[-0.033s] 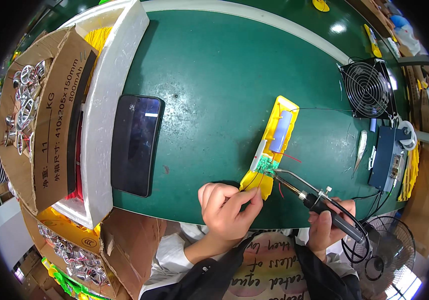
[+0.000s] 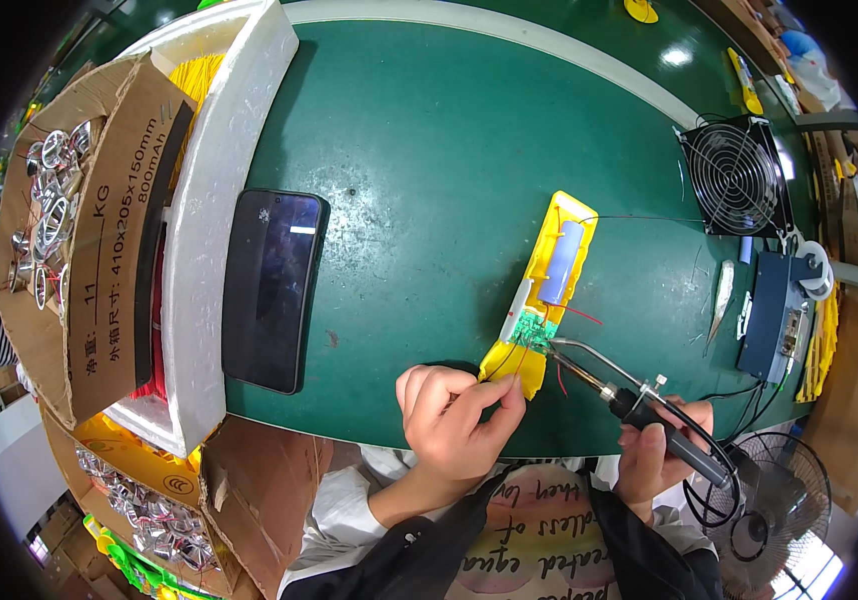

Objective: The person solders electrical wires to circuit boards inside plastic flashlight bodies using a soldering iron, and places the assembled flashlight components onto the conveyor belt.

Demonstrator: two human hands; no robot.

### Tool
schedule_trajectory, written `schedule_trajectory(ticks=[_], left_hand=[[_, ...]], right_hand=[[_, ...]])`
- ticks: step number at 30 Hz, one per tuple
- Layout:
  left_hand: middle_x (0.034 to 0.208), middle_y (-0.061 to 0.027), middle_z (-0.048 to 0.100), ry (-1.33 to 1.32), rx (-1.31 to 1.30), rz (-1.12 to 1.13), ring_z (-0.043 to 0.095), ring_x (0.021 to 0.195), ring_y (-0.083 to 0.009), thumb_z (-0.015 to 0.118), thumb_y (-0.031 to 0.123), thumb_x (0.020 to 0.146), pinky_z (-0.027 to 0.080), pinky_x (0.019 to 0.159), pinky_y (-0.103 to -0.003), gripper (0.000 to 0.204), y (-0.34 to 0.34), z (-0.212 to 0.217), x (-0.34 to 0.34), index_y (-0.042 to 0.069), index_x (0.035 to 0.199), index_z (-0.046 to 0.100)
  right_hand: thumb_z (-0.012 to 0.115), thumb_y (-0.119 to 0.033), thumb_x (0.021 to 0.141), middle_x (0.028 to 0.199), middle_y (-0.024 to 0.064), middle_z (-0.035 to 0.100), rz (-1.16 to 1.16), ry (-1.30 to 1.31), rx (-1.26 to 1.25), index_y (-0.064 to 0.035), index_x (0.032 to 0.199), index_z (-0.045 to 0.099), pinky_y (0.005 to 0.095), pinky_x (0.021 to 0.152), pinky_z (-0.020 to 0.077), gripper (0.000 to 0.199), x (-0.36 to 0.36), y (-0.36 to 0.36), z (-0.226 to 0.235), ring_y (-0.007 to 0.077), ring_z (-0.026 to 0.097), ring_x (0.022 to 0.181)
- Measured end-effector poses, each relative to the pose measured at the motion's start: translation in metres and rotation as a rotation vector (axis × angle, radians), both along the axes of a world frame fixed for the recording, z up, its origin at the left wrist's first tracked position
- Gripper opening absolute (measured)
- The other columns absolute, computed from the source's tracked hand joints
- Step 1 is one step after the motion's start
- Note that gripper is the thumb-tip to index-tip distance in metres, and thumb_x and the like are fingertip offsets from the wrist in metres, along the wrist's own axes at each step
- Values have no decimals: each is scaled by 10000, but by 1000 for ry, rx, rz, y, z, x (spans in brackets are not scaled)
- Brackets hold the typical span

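A yellow plastic housing (image 2: pixel 561 215) lies tilted on the green table, holding a lilac cylindrical battery cell (image 2: pixel 562 262) and a small green circuit board (image 2: pixel 531 330). My left hand (image 2: pixel 461 415) is closed at the housing's near end, thumb and forefinger pinching a thin dark wire (image 2: pixel 521 362) that runs to the board. My right hand (image 2: pixel 651 455) grips the black handle of a soldering iron (image 2: pixel 639 408). Its tip touches or nearly touches the board's right edge, and a thin metal feed tube (image 2: pixel 594 358) ends beside it. Red wires (image 2: pixel 579 315) stick out from the housing's right side.
A black phone (image 2: pixel 271 290) lies left of centre, by a white foam box (image 2: pixel 204 240) and cardboard cartons (image 2: pixel 114 240) of silvery parts. On the right stand a caged fan (image 2: pixel 737 175), a blue-grey soldering station (image 2: pixel 774 315) and a solder spool (image 2: pixel 815 270). Cables (image 2: pixel 729 490) hang by my right hand.
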State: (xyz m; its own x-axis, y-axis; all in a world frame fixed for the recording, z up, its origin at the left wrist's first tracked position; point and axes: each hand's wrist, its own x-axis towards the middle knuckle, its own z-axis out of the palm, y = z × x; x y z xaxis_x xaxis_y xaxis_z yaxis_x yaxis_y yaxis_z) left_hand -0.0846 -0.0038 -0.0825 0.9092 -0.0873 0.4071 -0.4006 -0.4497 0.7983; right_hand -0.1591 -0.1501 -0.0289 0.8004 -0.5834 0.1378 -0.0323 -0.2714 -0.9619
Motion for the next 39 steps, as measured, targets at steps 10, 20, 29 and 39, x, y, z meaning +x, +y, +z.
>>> schedule_trajectory(ticks=[10, 20, 29, 39], left_hand=[[675, -18, 453, 88, 19, 58, 429, 616, -152, 678, 7, 542, 350, 525, -248, 187, -5, 8, -2, 77, 697, 600], [825, -54, 572, 33, 133, 41, 523, 740, -186, 665, -3, 594, 423, 615, -270, 141, -7, 5, -5, 55, 715, 621], [827, -71, 603, 12, 185, 28, 542, 735, -195, 639, 17, 611, 403, 667, -292, 91, -5, 9, -6, 45, 684, 593], [888, -166, 527, 306, 643, -186, 533, 804, -306, 631, 311, 671, 439, 673, -371, 527, -40, 57, 39, -30, 1012, 420]], right_hand=[[572, -202, 742, 614, 66, 440, -147, -140, 58, -27, 797, 380, 170, 401, 324, 265, -5, -7, 5, 83, 395, 446], [565, -191, 733, 608, 81, 456, -114, -134, 5, -18, 799, 397, 185, 393, 337, 250, -19, -14, 0, 90, 394, 426], [552, -147, 738, 649, 87, 462, -121, -162, 54, 1, 818, 401, 193, 425, 378, 225, -22, -20, -3, 99, 442, 471], [536, -105, 739, 666, 83, 450, -318, -284, 116, 17, 822, 409, 170, 391, 362, 194, -38, -60, -23, 92, 438, 435]])
